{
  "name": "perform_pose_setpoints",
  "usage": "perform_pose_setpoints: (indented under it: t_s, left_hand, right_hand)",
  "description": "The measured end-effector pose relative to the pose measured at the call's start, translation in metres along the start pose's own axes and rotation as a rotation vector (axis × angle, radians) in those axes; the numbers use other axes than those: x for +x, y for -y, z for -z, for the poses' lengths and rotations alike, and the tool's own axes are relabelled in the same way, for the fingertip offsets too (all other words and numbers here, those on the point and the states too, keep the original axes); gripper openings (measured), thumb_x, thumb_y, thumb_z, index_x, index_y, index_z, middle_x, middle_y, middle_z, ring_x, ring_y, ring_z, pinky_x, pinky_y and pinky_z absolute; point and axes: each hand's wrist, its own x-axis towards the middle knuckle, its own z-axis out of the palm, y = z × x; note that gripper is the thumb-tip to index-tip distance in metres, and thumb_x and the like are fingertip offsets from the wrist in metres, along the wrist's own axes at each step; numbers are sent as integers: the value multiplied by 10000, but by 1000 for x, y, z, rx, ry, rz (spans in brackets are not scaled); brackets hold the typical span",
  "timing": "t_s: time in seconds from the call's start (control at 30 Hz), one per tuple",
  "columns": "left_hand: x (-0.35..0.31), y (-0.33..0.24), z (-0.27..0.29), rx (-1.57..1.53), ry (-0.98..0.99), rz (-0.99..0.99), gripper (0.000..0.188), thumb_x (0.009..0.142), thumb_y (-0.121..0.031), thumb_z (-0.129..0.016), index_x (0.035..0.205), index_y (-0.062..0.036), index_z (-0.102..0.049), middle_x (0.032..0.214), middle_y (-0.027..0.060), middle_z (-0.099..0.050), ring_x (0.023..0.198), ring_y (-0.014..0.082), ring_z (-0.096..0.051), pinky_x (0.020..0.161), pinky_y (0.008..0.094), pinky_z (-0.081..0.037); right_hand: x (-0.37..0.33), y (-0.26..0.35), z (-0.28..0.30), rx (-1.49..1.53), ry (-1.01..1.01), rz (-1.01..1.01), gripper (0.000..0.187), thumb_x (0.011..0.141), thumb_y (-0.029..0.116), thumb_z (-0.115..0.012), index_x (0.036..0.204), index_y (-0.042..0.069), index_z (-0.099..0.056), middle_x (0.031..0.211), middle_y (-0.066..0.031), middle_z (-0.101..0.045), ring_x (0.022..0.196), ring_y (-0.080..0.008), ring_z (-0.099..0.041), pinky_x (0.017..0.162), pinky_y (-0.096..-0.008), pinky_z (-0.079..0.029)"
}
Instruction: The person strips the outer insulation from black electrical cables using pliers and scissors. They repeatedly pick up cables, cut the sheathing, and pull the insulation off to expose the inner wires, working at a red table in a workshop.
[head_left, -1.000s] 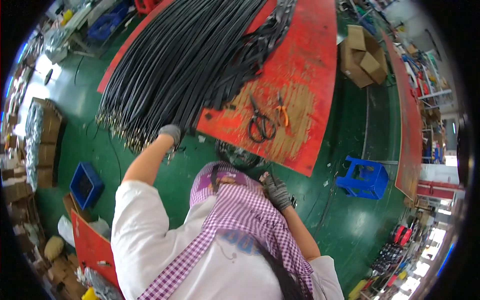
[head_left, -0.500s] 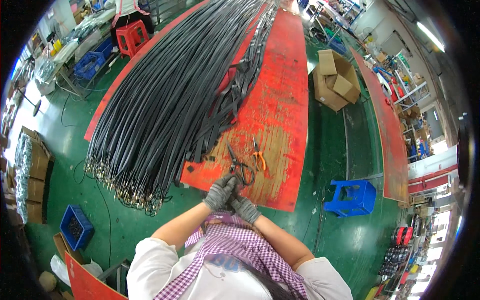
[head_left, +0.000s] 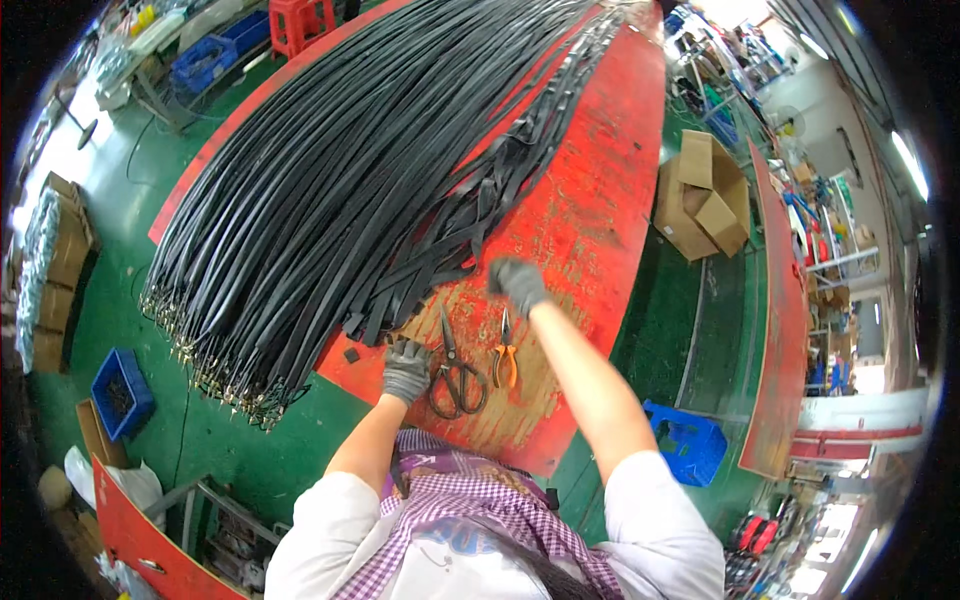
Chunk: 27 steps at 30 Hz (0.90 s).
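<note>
A big bundle of long black flat strips (head_left: 330,180) lies over the table, its metal-tipped ends hanging past the near left edge. Loose black ends (head_left: 400,290) sit at the bundle's right side. My left hand (head_left: 405,370), in a grey glove, rests at the table's near edge by small black scraps, fingers apart and nothing seen in it. Right beside it lie black-handled scissors (head_left: 458,385). Farther right are orange-handled pliers (head_left: 506,362). My right hand (head_left: 518,285), also gloved, is above the table beyond the pliers, near the strips; its fingers are smeared by motion.
The worn red table (head_left: 590,215) stretches away from me. On the right stand an open carton (head_left: 700,200), a blue stool (head_left: 686,443) and another red board (head_left: 775,340). A blue crate (head_left: 123,393) sits on the green floor at left, a red stool (head_left: 300,25) at the back.
My hands, together at the near edge before, have parted: the left went left to the table edge, the right forward over the table. The view has shifted; scissors and pliers still lie there.
</note>
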Motion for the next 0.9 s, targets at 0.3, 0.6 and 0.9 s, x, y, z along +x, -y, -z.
perform_pose_setpoints:
  t_s: [0.3, 0.6, 0.9]
  left_hand:
    - [19, 1, 6, -29, -1, -52, 138, 621, -189, -496, 706, -94, -549, 778, 76, -524, 846, 296, -469, 723, 440, -384]
    - [20, 8, -8, -68, -11, -58, 127, 583, -186, -545, 695, -126, -530, 759, 43, -498, 677, 229, -479, 531, 366, -384]
    - [27, 6, -10, -59, -21, -123, 164, 545, -199, -557, 694, -137, -530, 771, 51, -500, 689, 242, -485, 563, 383, -392]
  right_hand:
    - [297, -63, 50, -315, -197, -370, 232, 717, 202, -488, 839, 46, -610, 920, -160, -569, 866, -271, -555, 722, -336, -453]
    - [390, -84, 19, 131, -171, -814, 353, 734, 239, -467, 951, -27, -546, 1003, -181, -537, 940, -288, -522, 798, -339, -409]
    - [376, -107, 72, 2211, -646, -240, 223, 785, 242, -467, 770, 31, -538, 657, -118, -548, 584, -254, -525, 611, -410, -454]
